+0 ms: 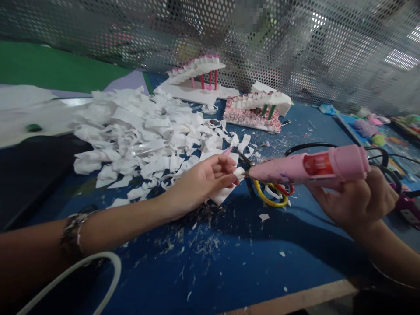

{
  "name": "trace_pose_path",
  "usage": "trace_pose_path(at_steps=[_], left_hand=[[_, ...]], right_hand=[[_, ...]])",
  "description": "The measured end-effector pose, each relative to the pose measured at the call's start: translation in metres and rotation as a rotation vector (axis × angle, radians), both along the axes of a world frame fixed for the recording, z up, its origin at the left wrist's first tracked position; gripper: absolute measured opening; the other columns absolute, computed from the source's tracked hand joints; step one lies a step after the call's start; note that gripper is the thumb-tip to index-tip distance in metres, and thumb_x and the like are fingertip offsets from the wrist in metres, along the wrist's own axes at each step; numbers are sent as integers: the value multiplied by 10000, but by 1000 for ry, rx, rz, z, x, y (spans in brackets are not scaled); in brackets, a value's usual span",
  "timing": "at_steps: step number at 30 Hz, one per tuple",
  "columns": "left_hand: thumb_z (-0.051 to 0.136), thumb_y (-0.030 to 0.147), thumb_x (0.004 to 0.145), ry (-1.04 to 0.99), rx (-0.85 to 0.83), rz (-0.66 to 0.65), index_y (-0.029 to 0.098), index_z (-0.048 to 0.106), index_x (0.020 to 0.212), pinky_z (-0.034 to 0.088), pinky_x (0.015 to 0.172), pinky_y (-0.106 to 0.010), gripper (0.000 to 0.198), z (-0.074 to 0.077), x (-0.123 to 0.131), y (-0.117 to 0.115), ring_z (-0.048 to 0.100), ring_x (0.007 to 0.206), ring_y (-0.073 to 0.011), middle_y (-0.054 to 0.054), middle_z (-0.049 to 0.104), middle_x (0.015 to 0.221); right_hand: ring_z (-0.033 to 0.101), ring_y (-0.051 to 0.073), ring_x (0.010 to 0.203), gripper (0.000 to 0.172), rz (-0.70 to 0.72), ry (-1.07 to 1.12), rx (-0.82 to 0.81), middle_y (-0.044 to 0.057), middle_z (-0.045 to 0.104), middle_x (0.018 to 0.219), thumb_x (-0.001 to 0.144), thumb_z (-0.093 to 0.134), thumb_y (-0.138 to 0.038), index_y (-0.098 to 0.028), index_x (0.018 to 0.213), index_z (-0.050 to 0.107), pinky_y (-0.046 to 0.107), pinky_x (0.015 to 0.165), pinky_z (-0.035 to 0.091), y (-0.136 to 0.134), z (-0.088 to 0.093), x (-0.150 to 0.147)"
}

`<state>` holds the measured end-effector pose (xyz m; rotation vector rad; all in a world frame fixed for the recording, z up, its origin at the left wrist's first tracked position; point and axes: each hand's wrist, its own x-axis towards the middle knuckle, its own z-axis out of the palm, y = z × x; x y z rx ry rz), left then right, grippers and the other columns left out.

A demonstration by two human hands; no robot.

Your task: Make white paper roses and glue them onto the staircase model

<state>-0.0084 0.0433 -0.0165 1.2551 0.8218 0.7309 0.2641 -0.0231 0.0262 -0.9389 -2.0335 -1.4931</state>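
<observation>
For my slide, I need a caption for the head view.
Right hand holding a pink glue gun, its nozzle at white paper in the left hand.

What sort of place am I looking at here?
Probably a craft workshop or workbench: the right hand holds a pink glue gun, white paper scraps lie heaped nearby, and a small white model stands further back.

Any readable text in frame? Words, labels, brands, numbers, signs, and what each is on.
None legible.
Pink glue gun: small purple mark on its side, too blurred to read.
Purple object at the right edge: pale patch, maybe a label, too small to read.
</observation>
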Motion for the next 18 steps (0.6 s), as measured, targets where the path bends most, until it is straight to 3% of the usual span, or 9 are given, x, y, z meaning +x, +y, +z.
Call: trace_pose_path(at_steps=[6, 10, 18], left_hand=[[716, 362, 731, -13, 20, -18, 181, 533, 994, 461, 674, -202, 368, -1, -1, 0, 597, 758, -108, -36, 606, 987], [716, 347, 737, -48, 7, -23, 185, 540, 994, 458, 680, -205, 351, -2, -1, 0, 596, 761, -105, -27, 600, 959], [715, 335, 746, -83, -36, -34, 192, 537, 1012, 447, 671, -201, 350, -5, -1, 1, 600, 751, -94, -26, 605, 974]], right_hand=[[522, 173, 636, 678, -4, 38, -15, 103, 615, 827, 677, 736, -311, -74, 1242, 444, 277, 504, 398, -1, 2, -2], [580, 205, 693, 590, -50, 110, -92, 132, 620, 865, 776, 643, -307, -104, 1282, 416, 291, 552, 403, -4, 3, 1], [590, 217, 662, 750, -140, 171, 29, 101, 622, 834, 699, 689, -519, -156, 1290, 404, 288, 485, 406, 1, 6, 8]])
